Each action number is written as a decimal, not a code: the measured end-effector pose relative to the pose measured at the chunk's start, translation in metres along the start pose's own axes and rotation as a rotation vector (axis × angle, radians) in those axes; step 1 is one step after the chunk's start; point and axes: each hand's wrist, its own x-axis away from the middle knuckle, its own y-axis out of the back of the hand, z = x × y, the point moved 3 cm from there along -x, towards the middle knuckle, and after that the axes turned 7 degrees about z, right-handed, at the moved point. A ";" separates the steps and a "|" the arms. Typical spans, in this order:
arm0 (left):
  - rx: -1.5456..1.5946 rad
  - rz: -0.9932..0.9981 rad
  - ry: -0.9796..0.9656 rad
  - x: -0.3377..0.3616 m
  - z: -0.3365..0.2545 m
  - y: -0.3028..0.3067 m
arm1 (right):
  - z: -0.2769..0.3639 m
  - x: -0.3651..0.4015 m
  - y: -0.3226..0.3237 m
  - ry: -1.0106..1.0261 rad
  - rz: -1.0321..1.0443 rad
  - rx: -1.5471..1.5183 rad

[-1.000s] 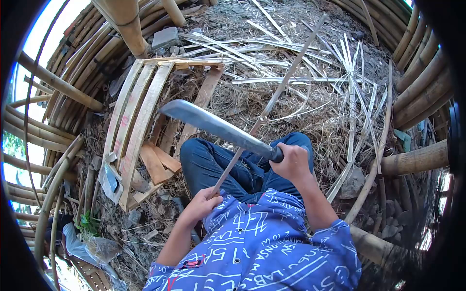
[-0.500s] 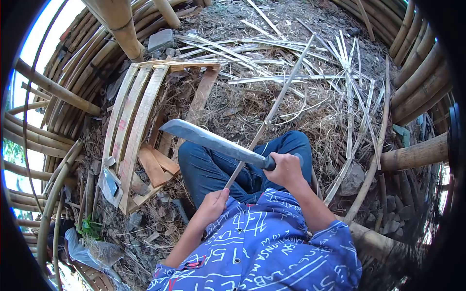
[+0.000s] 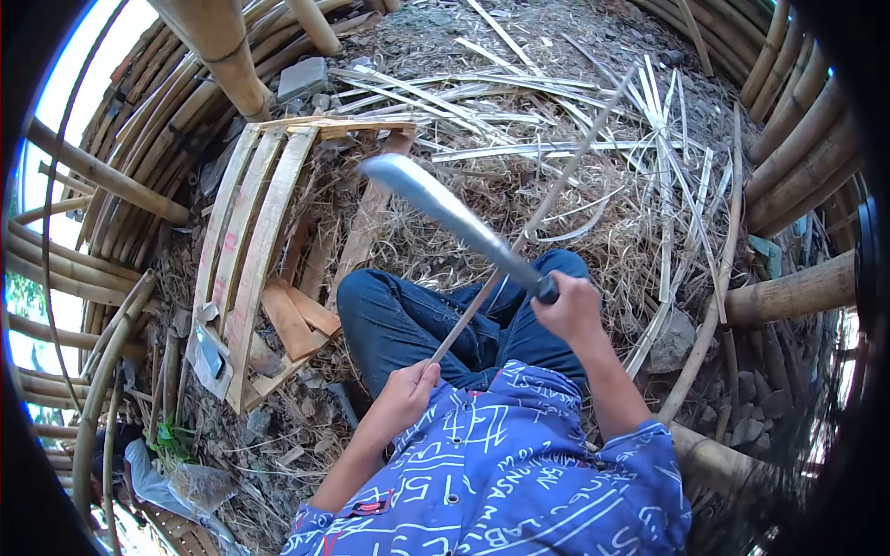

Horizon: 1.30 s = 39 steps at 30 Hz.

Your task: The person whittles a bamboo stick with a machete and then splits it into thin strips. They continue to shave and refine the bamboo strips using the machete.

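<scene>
My right hand (image 3: 569, 309) is closed round the dark handle of a machete (image 3: 443, 211), whose broad blade points up and to the left, slightly blurred. The blade crosses over a long thin bamboo strip (image 3: 563, 183). Near my waist, my left hand (image 3: 406, 393) grips the lower end of that strip, which slants up and away to the right across my lap. A thin curled shaving (image 3: 593, 218) is beside the strip, beyond my knees. I sit cross-legged in blue jeans (image 3: 394, 320).
A slatted wooden pallet (image 3: 269, 222) stands at the left, with wood offcuts (image 3: 295, 320) next to it. Split bamboo strips (image 3: 519, 153) and shavings cover the ground ahead. Bamboo poles (image 3: 797, 287) line both sides. A stone (image 3: 674, 343) lies at the right.
The machete has moved down and right along the strip toward me, its blade tilting more steeply upward. The strip's far end has swung slightly right. My left hand has stayed nearly still.
</scene>
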 end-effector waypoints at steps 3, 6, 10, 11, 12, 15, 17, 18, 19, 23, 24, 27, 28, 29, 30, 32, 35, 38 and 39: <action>-0.075 0.014 0.026 0.001 -0.008 -0.001 | 0.009 0.010 -0.002 0.109 0.060 -0.019; -0.113 0.003 0.072 0.013 -0.011 0.008 | -0.005 -0.002 0.003 0.157 -0.006 0.116; -0.103 0.003 0.055 0.024 0.005 0.008 | -0.041 -0.027 0.023 -0.116 -0.123 0.033; -0.094 0.003 0.035 0.022 0.010 0.007 | -0.043 -0.032 0.026 -0.164 -0.152 -0.062; -0.092 0.000 0.030 0.020 0.011 0.006 | -0.039 -0.028 0.024 -0.156 -0.140 -0.102; -0.064 -0.034 0.034 0.010 0.009 0.006 | -0.011 -0.005 0.020 0.005 -0.036 -0.127; -0.058 -0.061 0.063 0.005 0.004 0.013 | 0.008 0.009 0.008 0.048 0.059 -0.124; -0.041 -0.056 0.056 0.005 -0.001 0.014 | 0.011 0.013 -0.002 0.084 0.079 -0.125; -0.050 -0.055 0.058 0.006 -0.001 0.015 | 0.012 0.013 -0.004 0.081 0.076 -0.133; 0.078 0.036 0.060 0.014 0.001 0.015 | 0.005 0.000 -0.005 0.118 0.010 -0.103; 0.120 0.074 0.060 0.016 0.002 0.013 | -0.001 -0.004 -0.001 0.097 -0.011 -0.100; 0.193 0.115 0.032 0.018 0.004 0.010 | -0.003 -0.008 0.009 0.096 -0.041 -0.022; 0.213 0.118 0.055 0.016 0.006 0.012 | 0.000 -0.008 0.011 0.102 -0.066 -0.016; 0.233 0.123 0.078 0.014 0.009 0.013 | 0.002 -0.006 0.013 0.107 -0.090 -0.008; 0.246 0.135 0.063 0.011 0.014 0.013 | 0.005 -0.003 0.013 0.130 -0.113 0.034; 0.275 0.125 0.077 0.011 0.018 0.011 | 0.012 0.000 0.014 0.152 -0.091 -0.011; 0.358 0.107 0.124 0.017 0.013 0.009 | 0.019 0.002 0.013 0.200 -0.057 -0.048; 0.428 0.115 0.135 0.018 0.016 0.006 | 0.016 -0.004 0.019 0.218 -0.165 -0.030; 0.447 0.121 0.125 0.019 0.017 0.005 | 0.014 -0.005 0.020 0.228 -0.176 -0.019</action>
